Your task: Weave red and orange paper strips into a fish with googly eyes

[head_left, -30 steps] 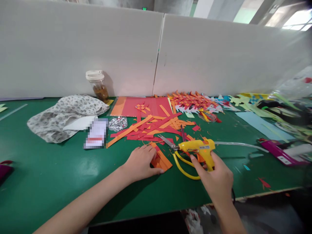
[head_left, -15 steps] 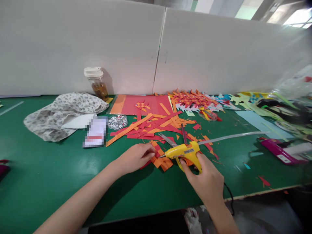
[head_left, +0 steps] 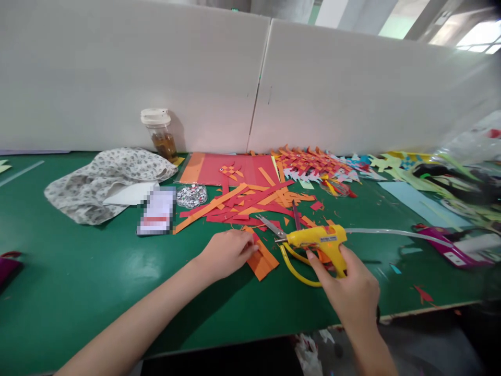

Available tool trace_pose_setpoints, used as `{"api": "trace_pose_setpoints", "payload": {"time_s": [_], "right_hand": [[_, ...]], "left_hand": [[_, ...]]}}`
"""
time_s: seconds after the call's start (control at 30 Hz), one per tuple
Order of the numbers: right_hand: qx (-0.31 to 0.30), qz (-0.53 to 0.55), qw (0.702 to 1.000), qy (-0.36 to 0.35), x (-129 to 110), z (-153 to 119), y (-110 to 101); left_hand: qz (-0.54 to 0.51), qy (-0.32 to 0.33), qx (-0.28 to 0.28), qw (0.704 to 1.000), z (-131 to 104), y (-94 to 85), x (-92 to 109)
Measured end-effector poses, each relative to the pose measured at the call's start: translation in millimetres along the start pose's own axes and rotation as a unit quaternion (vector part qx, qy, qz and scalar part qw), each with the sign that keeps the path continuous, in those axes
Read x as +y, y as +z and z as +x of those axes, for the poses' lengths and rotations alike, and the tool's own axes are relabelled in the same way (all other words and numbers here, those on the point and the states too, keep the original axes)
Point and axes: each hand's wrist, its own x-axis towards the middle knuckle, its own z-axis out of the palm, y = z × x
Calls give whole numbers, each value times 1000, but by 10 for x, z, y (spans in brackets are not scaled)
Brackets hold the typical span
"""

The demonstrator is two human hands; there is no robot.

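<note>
My right hand (head_left: 348, 282) grips a yellow glue gun (head_left: 317, 237), its nozzle pointing left above the table and a clear glue stick trailing from its back. My left hand (head_left: 230, 253) has its fingers pressed together on a folded orange and red paper piece (head_left: 263, 261) lying on the green table. The nozzle is apart from the paper, to its upper right. Scissors with yellow handles (head_left: 299, 280) lie under and beside the glue gun, blades towards the strips.
Red and orange paper strips (head_left: 230, 203) lie beyond my hands, with a tub of googly eyes (head_left: 191, 196) and a phone (head_left: 157, 211) to the left. Further off are a patterned cloth (head_left: 105, 180), a drink cup (head_left: 162, 136) and woven paper fish (head_left: 313, 162). A purple tool (head_left: 450, 250) lies right.
The glue gun in my right hand has moved right, away from the paper. The paper under my left hand now shows a flatter orange face, and the scissors' yellow handles are more exposed.
</note>
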Motion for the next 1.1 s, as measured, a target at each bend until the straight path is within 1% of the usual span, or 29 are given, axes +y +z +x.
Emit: {"api": "trace_pose_setpoints", "payload": {"time_s": [0.07, 0.17, 0.27, 0.37, 0.47, 0.53, 0.67, 0.77, 0.9, 1.1], "right_hand": [[-1, 5, 1000, 12, 30, 12, -17], [5, 3, 1000, 20, 60, 20, -18], [6, 5, 1000, 21, 72, 26, -11], [5, 5, 1000, 20, 92, 31, -16], [6, -3, 1000, 17, 130, 24, -23], [11, -10, 1000, 6, 149, 9, -15], [18, -30, 999, -40, 138, -32, 39], [16, -42, 997, -59, 108, -55, 80], [11, -36, 999, -39, 86, -51, 87], [15, -25, 999, -23, 86, -30, 55]], "left_hand": [[60, 7, 14, 998, 64, 37, 81], [101, 30, 21, 994, 188, 91, 186], [99, 16, -21, 995, 295, 135, 224], [76, 6, -48, 996, 341, 156, 197], [46, 6, -49, 998, 336, 136, 131], [8, 9, -56, 998, 328, 103, 72], [-105, 46, -92, 989, 321, 24, -47], [-146, 63, -105, 982, 312, -11, -96], [-171, 64, -107, 977, 302, -3, -112], [-177, 65, -95, 977, 309, 60, -135]]}}
